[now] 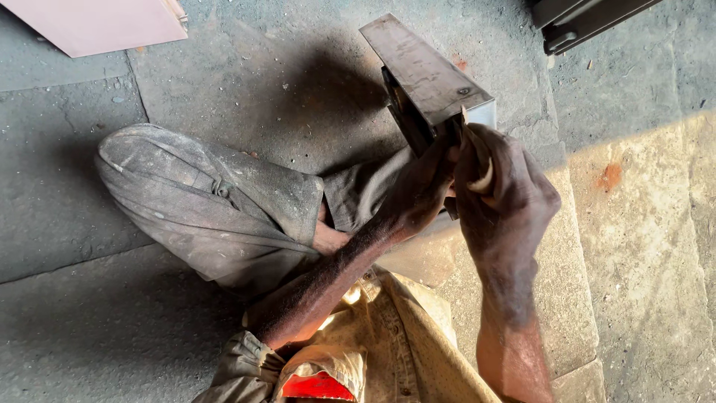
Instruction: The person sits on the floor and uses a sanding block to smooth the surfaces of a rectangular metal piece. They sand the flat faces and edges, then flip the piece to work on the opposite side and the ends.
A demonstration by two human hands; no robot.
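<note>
Seated on a grey concrete floor [67, 328], one knee in dusty grey trousers [201, 201] bent out to the person's left. Both hands raised in front of the lap, working at the near end of a metal box section [425, 75] — a flat-sided, dull grey rectangular piece, tilted, its far end pointing up and away, its near end down between the hands.

Left hand [418, 190]: forearm runs up diagonally from the rolled khaki sleeve [246, 358], wrist straight, fingers curled round the lower left edge of the metal box section, closed on it.

Right hand [507, 194]: forearm rises almost vertically from the lower edge of view, wrist bent inward, back of the hand toward the camera. Fingers wrapped shut round a slim tool with a pale curved handle [483, 177]; its tip meets the box section's near end. What kind of tool it is cannot be made out.

The hands sit just beside each other, nearly touching. A pale stone step [641, 246] lies to the right, sunlit. Pink board [97, 22] at top left; dark metal object [582, 19] at top right.
</note>
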